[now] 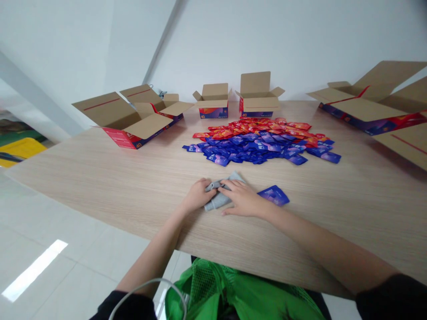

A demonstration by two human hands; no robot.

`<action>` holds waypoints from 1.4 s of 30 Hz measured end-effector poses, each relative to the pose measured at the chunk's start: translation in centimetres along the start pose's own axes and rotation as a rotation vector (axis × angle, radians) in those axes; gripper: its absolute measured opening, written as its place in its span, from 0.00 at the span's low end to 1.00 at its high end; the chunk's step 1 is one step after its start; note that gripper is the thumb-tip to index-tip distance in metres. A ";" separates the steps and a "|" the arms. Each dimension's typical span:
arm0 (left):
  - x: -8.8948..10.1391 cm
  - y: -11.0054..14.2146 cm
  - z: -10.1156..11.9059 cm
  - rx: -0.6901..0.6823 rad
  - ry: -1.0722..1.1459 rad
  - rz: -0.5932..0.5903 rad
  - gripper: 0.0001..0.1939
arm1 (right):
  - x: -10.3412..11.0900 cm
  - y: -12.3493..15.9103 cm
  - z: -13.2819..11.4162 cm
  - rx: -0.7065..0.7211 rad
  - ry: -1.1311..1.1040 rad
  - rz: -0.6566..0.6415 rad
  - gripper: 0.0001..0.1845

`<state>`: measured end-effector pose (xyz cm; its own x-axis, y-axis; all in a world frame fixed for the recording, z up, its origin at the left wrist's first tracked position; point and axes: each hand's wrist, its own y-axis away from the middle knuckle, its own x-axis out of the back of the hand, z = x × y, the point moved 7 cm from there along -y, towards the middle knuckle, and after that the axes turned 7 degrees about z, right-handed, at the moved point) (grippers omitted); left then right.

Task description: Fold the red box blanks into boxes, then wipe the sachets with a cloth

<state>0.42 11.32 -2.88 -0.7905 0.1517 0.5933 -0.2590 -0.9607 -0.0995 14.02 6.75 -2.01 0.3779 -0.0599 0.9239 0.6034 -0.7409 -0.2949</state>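
Note:
A folded grey cloth (218,202) lies on the table in front of me. My left hand (199,194) pinches its left edge, with the fingers closed over the rolled upper part. From the other side my right hand (243,198) rests on the cloth, its fingers stretched out flat and the thumb apart. Just beyond the right wrist lies a single blue packet (275,195), partly behind the arm. Farther back is a heap of blue packets (250,149), with red packets (240,129) piled behind them.
Open cardboard boxes stand around the heap: two at the left, including a red-sided box (122,138), a small box (213,112) and another box (256,106) at the back, and large boxes (360,120) at the right. The wooden table's (110,182) front edge is close to me.

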 end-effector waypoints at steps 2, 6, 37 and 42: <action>0.2 0.3 0.7 0.030 0.124 0.003 0.13 | 1.1 0.0 -0.7 0.032 0.049 0.105 0.31; -0.1 0.6 3.1 0.070 0.333 -0.040 0.17 | 5.7 0.6 -2.8 0.089 0.121 0.322 0.27; -10.4 8.6 6.9 -0.554 -0.572 -0.205 0.28 | 4.2 12.9 7.6 -0.717 0.415 0.128 0.26; -11.0 8.8 6.9 -0.582 -0.605 -0.249 0.28 | 2.6 10.3 3.3 -0.552 0.419 0.119 0.25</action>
<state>10.65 -0.41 -4.72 -0.2861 0.0330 0.9576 -0.7574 -0.6200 -0.2049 23.52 1.21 -3.45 0.0498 -0.3325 0.9418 0.0882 -0.9378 -0.3357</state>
